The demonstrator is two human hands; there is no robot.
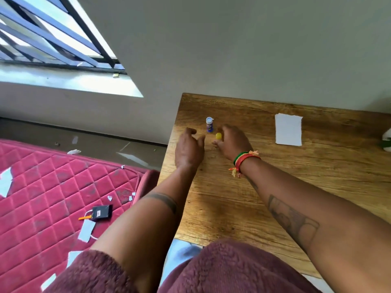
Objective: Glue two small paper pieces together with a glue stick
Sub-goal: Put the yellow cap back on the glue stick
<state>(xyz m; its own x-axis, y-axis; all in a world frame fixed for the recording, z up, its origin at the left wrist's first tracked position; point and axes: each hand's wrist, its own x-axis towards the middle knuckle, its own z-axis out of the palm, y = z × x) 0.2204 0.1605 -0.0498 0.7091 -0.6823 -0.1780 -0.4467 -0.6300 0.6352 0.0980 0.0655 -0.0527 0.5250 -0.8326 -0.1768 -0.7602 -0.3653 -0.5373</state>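
Standing uncapped: blue glue stick (pixel 209 124) (upright)

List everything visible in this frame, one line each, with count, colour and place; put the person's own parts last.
glue stick: 1, blue and white, upright on table, uncapped
yellow cap: 1, at right-hand fingertips
paper sheet: 1, white, far right of table
table: 1, brown wood, against wall
mattress: 1, red quilted, left of table
paper scraps: several, white, on mattress and floor
dark box: 1, black, on mattress
window bars: dark, upper left
bracelet: 1, red, green, orange, right wrist
left hand: open, near glue stick
right hand: grip on cap unclear
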